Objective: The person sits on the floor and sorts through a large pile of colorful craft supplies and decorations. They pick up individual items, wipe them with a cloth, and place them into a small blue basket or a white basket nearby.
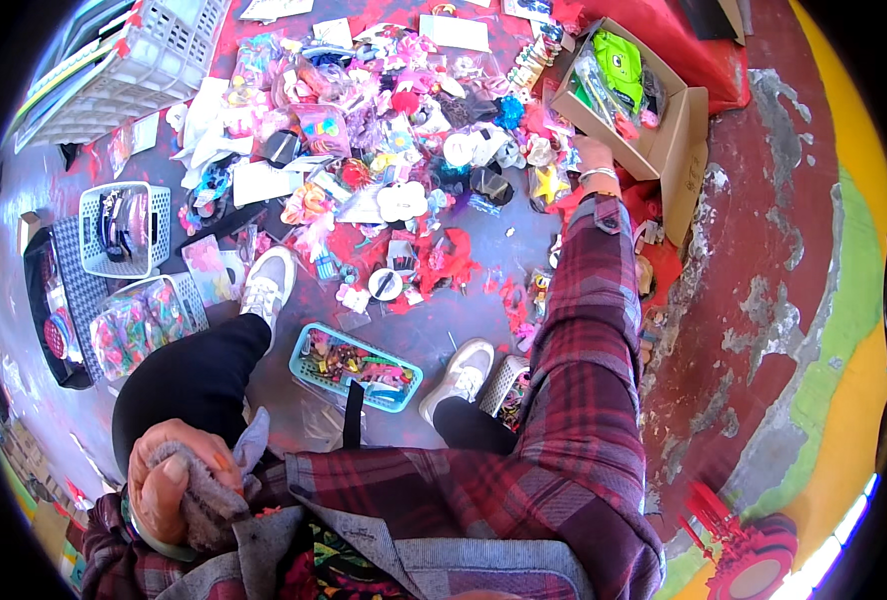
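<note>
My left hand (176,482) is close to my body at the lower left, its fingers closed on a bunch of grey knit cloth (212,505). My right arm, in a red plaid sleeve, stretches out to the upper right. My right hand (595,153), with a bracelet at the wrist, rests at the near edge of an open cardboard box (676,132) that holds green packets. Its fingers are hidden among the items, so I cannot tell whether it holds anything. A wide pile of small colourful trinkets and packets (394,130) lies just left of that hand.
A teal basket (356,367) of small items sits between my white shoes (269,282). A white basket (124,228), a basket of bagged items (149,322) and a white crate (134,60) stand at the left. A red toy (749,555) lies at the lower right.
</note>
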`<state>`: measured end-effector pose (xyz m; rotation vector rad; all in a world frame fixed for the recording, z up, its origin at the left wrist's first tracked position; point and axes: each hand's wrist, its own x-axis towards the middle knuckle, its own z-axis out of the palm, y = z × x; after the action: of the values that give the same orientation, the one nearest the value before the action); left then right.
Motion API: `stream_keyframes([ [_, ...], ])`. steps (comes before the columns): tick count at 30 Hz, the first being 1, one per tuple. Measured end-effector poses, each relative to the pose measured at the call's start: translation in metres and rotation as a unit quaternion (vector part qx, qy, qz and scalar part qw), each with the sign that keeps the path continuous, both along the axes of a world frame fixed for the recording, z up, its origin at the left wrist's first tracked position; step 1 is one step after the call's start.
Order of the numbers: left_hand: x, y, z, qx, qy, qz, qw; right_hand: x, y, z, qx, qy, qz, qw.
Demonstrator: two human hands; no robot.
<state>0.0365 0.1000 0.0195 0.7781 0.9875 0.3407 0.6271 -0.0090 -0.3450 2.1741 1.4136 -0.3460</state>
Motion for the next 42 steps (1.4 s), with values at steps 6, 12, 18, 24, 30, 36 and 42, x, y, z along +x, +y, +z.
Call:
stream_keyframes([
  [6,0.006,0.005,0.0,0.023,0.043,0.015,0.999,-0.043,0.028,-0.027,0.208,0.122,-0.318,0.917],
  [12,0.013,0.012,-0.007,0.047,0.074,0.021,0.996,-0.04,0.041,-0.048,0.116,0.117,-0.329,0.93],
  [18,0.015,0.01,-0.004,0.038,0.075,0.019,0.996,-0.08,0.058,-0.06,0.151,0.117,-0.35,0.917],
  [24,0.003,0.005,-0.002,0.015,0.04,0.012,0.999,-0.162,0.063,-0.064,0.102,0.131,-0.191,0.967],
  [30,-0.012,-0.001,0.0,0.003,0.015,-0.015,1.0,-0.302,0.064,-0.052,0.208,0.343,-0.197,0.894],
  [36,-0.02,-0.001,0.003,-0.004,-0.008,-0.016,1.0,-0.307,0.051,0.0,0.221,0.416,-0.164,0.867],
  [42,-0.011,0.002,0.0,0.026,0.037,0.0,0.999,-0.144,0.003,-0.014,0.34,0.079,-0.317,0.882],
])
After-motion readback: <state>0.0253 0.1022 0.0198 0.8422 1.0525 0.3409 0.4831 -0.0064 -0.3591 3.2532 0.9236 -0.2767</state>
